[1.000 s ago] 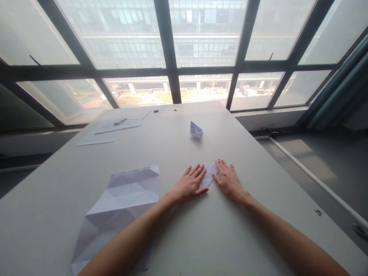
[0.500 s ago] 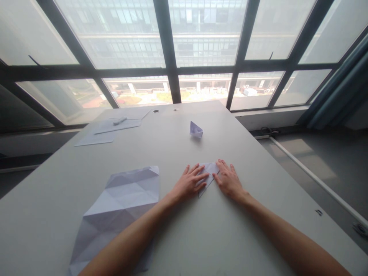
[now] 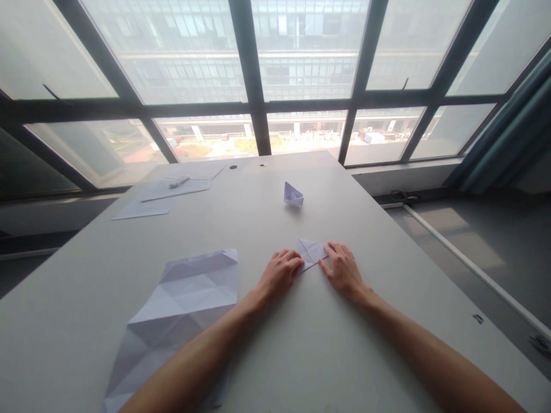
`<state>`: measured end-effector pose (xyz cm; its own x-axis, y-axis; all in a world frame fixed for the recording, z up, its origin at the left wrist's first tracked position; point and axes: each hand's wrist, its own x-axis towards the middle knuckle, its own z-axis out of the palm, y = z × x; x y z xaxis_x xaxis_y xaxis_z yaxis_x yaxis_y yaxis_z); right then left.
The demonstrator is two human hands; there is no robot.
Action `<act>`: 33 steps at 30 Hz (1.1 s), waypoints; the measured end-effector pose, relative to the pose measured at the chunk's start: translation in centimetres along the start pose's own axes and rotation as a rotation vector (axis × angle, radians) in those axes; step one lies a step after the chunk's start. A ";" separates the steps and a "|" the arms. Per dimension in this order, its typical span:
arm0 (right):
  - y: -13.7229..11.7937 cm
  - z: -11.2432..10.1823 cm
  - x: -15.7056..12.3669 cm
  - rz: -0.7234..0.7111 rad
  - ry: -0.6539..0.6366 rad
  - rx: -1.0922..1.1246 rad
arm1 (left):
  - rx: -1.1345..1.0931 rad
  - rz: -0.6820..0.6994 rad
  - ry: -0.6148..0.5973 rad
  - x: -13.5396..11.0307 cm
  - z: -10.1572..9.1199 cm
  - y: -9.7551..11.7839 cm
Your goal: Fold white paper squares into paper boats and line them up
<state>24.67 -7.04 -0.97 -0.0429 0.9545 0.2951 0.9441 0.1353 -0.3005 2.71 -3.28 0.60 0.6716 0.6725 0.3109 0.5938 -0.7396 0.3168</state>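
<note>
A small folded piece of white paper [image 3: 310,252] lies flat on the grey table [image 3: 370,241] between my hands. My left hand [image 3: 279,275] rests at its left edge with the fingers curled in, the fingertips on the paper. My right hand [image 3: 342,267] lies flat at its right edge, fingers stretched out and pressing the paper down. A finished paper boat [image 3: 293,195] stands further back on the table, well beyond both hands.
A large creased sheet of white paper [image 3: 181,315] lies at the near left. Flat sheets [image 3: 161,198] with a small pale object [image 3: 179,182] on them lie at the far left. Windows run behind the table; its right edge drops to the floor.
My left hand has drawn back and curled its fingers, uncovering more of the small folded paper. The lower point of the paper has been folded up. My right hand has barely moved.
</note>
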 end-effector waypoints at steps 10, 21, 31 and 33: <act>0.0 0.1 0.1 -0.019 0.044 0.132 | 0.110 -0.156 0.067 -0.1 -0.3 -0.3; 0.4 0.3 0.2 -0.072 0.088 0.321 | 0.031 -0.191 0.108 -0.1 0.2 -0.8; 0.8 0.4 0.6 -0.044 0.171 0.515 | 0.014 -0.188 0.145 -0.1 0.3 -1.2; 0.6 0.2 0.6 -0.040 0.175 0.529 | 0.013 -0.190 0.150 -0.1 0.3 -1.2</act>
<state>25.18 -6.34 -1.20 0.0217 0.8936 0.4483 0.6482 0.3289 -0.6868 2.05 -2.45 -0.08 0.4748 0.7952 0.3770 0.7094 -0.5994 0.3708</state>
